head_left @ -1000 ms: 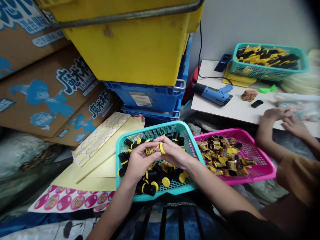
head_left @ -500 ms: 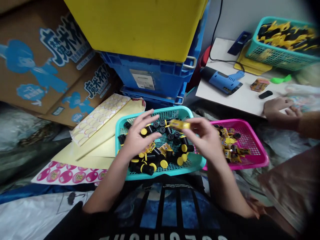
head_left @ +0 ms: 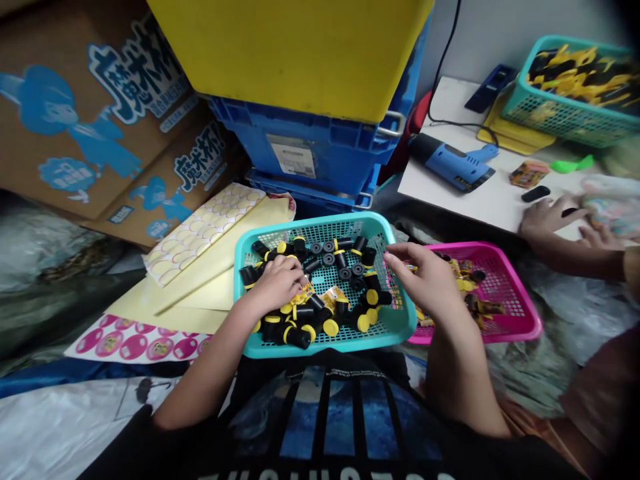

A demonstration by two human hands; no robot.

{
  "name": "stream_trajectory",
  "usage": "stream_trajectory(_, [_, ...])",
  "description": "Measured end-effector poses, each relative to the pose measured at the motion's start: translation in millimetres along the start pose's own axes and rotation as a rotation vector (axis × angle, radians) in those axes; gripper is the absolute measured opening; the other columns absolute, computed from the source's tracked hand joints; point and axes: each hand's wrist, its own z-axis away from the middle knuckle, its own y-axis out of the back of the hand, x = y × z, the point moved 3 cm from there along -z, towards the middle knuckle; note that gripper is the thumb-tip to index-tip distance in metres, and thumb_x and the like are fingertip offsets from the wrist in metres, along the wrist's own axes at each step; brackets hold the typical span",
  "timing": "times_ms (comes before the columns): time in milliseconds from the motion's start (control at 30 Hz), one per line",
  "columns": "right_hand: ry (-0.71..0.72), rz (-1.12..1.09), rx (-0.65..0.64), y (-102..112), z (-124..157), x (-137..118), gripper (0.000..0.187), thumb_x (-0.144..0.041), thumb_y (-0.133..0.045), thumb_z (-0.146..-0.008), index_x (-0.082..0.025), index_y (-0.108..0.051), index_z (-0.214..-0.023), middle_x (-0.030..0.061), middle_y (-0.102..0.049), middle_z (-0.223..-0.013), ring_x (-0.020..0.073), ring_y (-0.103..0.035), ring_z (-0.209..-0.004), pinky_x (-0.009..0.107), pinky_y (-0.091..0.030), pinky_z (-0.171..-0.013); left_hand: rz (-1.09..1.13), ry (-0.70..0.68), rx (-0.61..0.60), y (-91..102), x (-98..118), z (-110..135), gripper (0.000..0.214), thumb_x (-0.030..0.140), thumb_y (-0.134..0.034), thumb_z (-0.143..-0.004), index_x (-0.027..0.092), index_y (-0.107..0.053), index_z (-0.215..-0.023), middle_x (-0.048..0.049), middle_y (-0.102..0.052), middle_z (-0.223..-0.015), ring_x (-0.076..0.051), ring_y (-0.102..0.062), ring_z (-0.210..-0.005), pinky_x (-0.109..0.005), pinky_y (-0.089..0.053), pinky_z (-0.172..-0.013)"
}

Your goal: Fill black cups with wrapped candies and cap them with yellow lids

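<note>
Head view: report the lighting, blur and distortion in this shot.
In the head view, wide-angle distortion curves the yellow crate; the right corners darken into vignetting; the upper teal basket looks soft; the left hand and right hand sit in even light with soft shadows and no harsh glare.

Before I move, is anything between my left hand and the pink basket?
Yes. Your right hand and the teal basket's right rim stand between your left hand and the pink basket. Black yellow-capped canisters also lie along that way.
</note>
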Motion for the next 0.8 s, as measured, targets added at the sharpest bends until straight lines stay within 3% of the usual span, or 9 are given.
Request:
stream_trajectory(133, [-0.003, -0.026, -0.030, -9, -2, -4, 0.028, -0.040, -0.056, -0.084, -0.019, -0.069, -0.097, 0.0077, -0.071, -0.098, 0.0240, -0.065, -0.089, 0.039, -0.048, -0.082, 0.068, -0.074, -0.077, -0.3, 8, -3, 0.045, 0.008, -0.039, -0.081, 0.029, -0.065, -0.110, -0.0031, -0.062, -0.121, -0.025, -0.045, -0.098, -0.039, -0.032, -0.084])
stream_trajectory(267, [-0.012, -0.043, -0.045, -13, -2, -4, 0.026, -0.039, -0.056, -0.084, -0.020, -0.069, -0.096, 0.0063, -0.072, -0.098, 0.0232, -0.065, -0.090, 0.037, -0.047, -0.083, 0.039, -0.115, -0.083, 4.4, 12, -10, 0.023, 0.015, -0.048, -0.079, 0.023, -0.070, -0.080, -0.0059, -0.064, -0.103, -0.025, -0.046, -0.097, -0.039, -0.032, -0.085])
stream_trajectory(400, [-0.028, -0.080, -0.018, -12, -3, 0, 0.025, -0.038, -0.057, -0.084, -0.020, -0.069, -0.095, 0.0062, -0.072, -0.096, 0.0229, -0.065, -0.089, 0.037, -0.046, -0.083, 0.159, -0.068, -0.012, 21.6, 1, -8, 0.016, 0.023, -0.055, -0.079, 0.022, -0.069, -0.071, -0.0049, -0.066, -0.083, -0.024, -0.051, -0.089, -0.037, -0.037, -0.084])
stream_trajectory(500, [-0.029, -0.155, -0.060, -14, -2, -4, 0.025, -0.038, -0.056, -0.085, -0.020, -0.069, -0.095, 0.0064, -0.072, -0.095, 0.0230, -0.065, -0.087, 0.037, -0.046, -0.081, 0.411, 0.152, 0.169, 37.2, -9, 7, 0.012, 0.030, -0.064, -0.074, 0.023, -0.071, -0.068, -0.0040, -0.068, -0.072, -0.022, -0.057, -0.075, -0.032, -0.042, -0.074])
stream_trajectory(567, [-0.023, -0.270, -0.145, -22, 0, -15, 0.027, -0.041, -0.054, -0.086, -0.019, -0.068, -0.092, 0.0063, -0.071, -0.094, 0.0228, -0.064, -0.087, 0.037, -0.046, -0.081, 0.691, 0.368, 0.372, 42.6, -10, 21, 0.014, 0.034, -0.071, -0.069, 0.021, -0.071, -0.072, -0.0037, -0.069, -0.069, -0.019, -0.059, -0.067, -0.029, -0.044, -0.065])
stream_trajectory(633, [-0.004, -0.428, -0.268, -37, 3, -34, 0.029, -0.044, -0.052, -0.087, -0.020, -0.068, -0.094, 0.0060, -0.070, -0.098, 0.0224, -0.062, -0.092, 0.037, -0.046, -0.084, 1.013, 0.500, 0.543, 39.8, -3, 33, 0.023, 0.037, -0.075, -0.065, 0.019, -0.068, -0.077, -0.0030, -0.069, -0.070, -0.017, -0.061, -0.064, -0.026, -0.046, -0.061])
stream_trajectory(733, [0.020, -0.656, -0.434, -66, 6, -62, 0.032, -0.046, -0.056, -0.084, -0.022, -0.065, -0.102, 0.0051, -0.066, -0.108, 0.0213, -0.060, -0.099, 0.035, -0.044, -0.087, 1.319, 0.513, 0.672, 29.2, 18, 35, 0.027, 0.035, -0.078, -0.063, 0.016, -0.064, -0.077, 0.0002, -0.067, -0.069, -0.011, -0.058, -0.059, -0.021, -0.044, -0.055])
stream_trajectory(800, [-0.011, -0.747, -0.485, -85, 3, -72, 0.030, -0.046, -0.061, -0.080, -0.019, -0.065, -0.091, 0.0040, -0.067, -0.094, 0.0194, -0.061, -0.088, 0.033, -0.046, -0.081, 1.453, 0.483, 0.685, 22.9, 30, 30, 0.026, 0.032, -0.078, -0.063, 0.016, -0.061, -0.075, 0.0015, -0.065, -0.069, -0.008, -0.056, -0.057, -0.019, -0.042, -0.053])
